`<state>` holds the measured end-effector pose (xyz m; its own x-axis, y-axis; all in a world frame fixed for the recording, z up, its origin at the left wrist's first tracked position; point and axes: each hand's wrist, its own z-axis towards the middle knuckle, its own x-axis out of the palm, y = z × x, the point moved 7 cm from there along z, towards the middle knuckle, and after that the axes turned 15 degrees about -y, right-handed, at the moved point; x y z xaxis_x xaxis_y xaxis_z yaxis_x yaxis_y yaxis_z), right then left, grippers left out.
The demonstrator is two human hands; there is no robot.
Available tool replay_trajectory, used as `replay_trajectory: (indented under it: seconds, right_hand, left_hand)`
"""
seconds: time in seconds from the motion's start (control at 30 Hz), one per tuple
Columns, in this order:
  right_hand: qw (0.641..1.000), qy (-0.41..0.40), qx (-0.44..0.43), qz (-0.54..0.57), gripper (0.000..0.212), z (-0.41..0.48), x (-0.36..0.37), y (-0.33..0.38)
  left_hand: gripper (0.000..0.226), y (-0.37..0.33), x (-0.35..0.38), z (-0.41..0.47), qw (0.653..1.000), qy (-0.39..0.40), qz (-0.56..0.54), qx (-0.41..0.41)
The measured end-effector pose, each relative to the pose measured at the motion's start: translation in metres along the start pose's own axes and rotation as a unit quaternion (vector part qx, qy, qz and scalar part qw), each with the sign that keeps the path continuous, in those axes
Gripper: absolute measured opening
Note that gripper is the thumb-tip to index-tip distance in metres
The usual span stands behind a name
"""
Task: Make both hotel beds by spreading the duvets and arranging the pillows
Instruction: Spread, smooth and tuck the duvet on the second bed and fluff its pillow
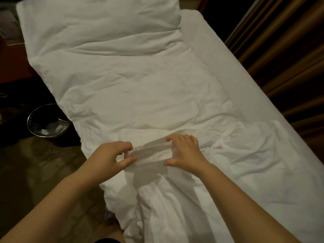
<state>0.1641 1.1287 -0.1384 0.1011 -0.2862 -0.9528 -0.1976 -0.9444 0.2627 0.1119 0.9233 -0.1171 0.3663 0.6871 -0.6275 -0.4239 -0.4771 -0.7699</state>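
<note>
Over the bed [219, 50], left hand [108, 155] and right hand [185, 153] pinch duvet hem [150, 151] between fingers [130, 159].

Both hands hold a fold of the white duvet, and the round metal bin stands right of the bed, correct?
No. The head view shows the round metal bin left of the bed. The left hand and right hand do hold a fold of the white duvet.

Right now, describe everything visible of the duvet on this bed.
The duvet is white, soft-looking cloth, creased all over. It lies lengthwise and askew on the bed, leaving a bare strip of sheet along the picture's right. Its near end is bunched up. A small red label shows near the hands. The left hand and right hand both pinch one raised fold.
</note>
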Motion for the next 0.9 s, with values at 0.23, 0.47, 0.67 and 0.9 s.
replay_trajectory:
  seconds: [0.23, 0.47, 0.67, 0.9]
  right_hand:
    - [0.99, -0.131, 0.0, 0.052, 0.016, -0.023, -0.047, -0.003]
    - [0.993, -0.036, -0.105, 0.039, 0.02, -0.025, -0.061, 0.054]
    - [0.993, -0.025, -0.112, -0.026, 0.034, -0.026, -0.096, 0.051]
    - [0.992, -0.044, -0.109, 0.04, 0.03, -0.042, -0.127, 0.022]
  left_hand:
    - [0.006, -0.05, -0.024, -0.011, 0.99, -0.09, 0.046, 0.1]
    - [0.01, -0.069, -0.052, -0.03, 0.987, -0.156, 0.003, 0.028]
    - [0.008, -0.098, -0.094, -0.049, 0.981, -0.192, -0.033, 0.006]
    - [0.007, -0.123, -0.098, -0.077, 0.98, -0.189, -0.06, -0.023]
